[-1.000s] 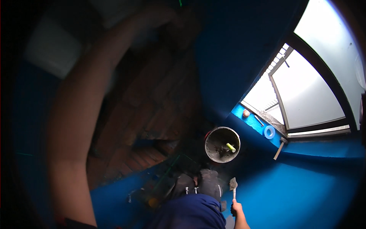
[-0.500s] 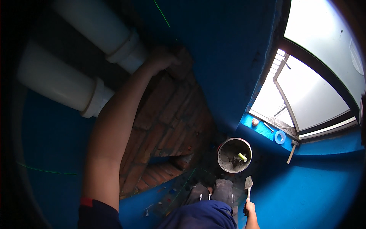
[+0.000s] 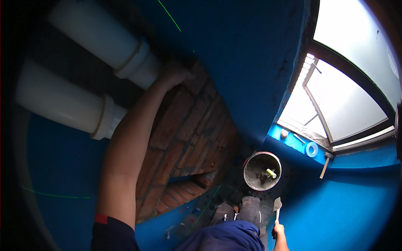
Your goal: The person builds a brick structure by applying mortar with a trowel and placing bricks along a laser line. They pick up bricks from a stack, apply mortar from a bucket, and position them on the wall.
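My left hand (image 3: 176, 76) reaches up to the top of a brick wall (image 3: 184, 144), closed around a brick (image 3: 197, 80) at its upper corner, beside the blue wall. Dim light hides part of the fingers. Low on the right, my right hand (image 3: 278, 231) grips the handle of a trowel (image 3: 277, 204), its blade pointing up and grey with mortar. Near the trowel stands a bucket (image 3: 246, 179) of grey mortar, with a yellow-green handle (image 3: 271, 173) sticking out of it.
Two thick white pipes (image 3: 69, 100) run beside my left arm. The brickwork has a slot-like opening (image 3: 180, 178). On the blue window sill lie a roll of blue tape (image 3: 311, 149) and a hammer (image 3: 325, 165). An open window (image 3: 347, 88) is at the right. Green laser lines cross the walls.
The view has shifted slightly, so most things sit a little further right. My left hand stays on the brick, and my right hand still holds the trowel.
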Demonstrator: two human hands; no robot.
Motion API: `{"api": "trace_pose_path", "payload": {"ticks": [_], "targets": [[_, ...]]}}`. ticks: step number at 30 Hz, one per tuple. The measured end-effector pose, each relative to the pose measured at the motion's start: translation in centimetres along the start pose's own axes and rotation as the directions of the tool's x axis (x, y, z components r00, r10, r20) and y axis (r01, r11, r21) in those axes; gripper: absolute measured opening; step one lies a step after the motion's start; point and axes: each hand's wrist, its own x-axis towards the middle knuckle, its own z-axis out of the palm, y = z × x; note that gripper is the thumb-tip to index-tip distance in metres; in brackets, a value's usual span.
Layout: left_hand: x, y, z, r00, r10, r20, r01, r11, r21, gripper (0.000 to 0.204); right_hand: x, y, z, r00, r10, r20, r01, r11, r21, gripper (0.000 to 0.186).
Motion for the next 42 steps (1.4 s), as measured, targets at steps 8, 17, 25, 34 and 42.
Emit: {"api": "trace_pose_path", "payload": {"ticks": [8, 17, 25, 34, 42], "targets": [[-0.2, -3.8, -2.9, 0.972, 0.027, 0.235, 0.039, 0.961, -0.272, 0.048, 2.8, -1.6, 1.6, 0.819, -0.547, -0.172, 0.408, 0.767, -0.496, 0.066], [-11.7, 8.1, 6.0, 0.962, 0.271, -0.018, -0.271, 0.959, -0.077, 0.052, -1.1, -9.7, 0.5, 0.82, -0.564, 0.094, 0.493, 0.614, -0.617, 0.049], [-20.9, -6.3, 24.6, 0.859, -0.18, 0.48, 0.468, 0.658, -0.59, 0.04, 5.3, -18.3, 9.2, 0.663, -0.747, -0.051, 0.516, 0.506, -0.691, 0.03], [-34.5, -23.8, 34.8, 0.603, -0.542, 0.586, 0.77, 0.204, -0.604, 0.049, 16.4, -25.5, 18.1, 0.498, -0.86, -0.112, 0.436, 0.36, -0.825, 0.027], [-37.5, -27.5, 36.7, 0.482, -0.549, 0.682, 0.786, -0.072, -0.614, 0.057, 15.8, -26.7, 17.7, 0.635, -0.726, 0.264, 0.59, 0.235, -0.772, 0.032]]}}
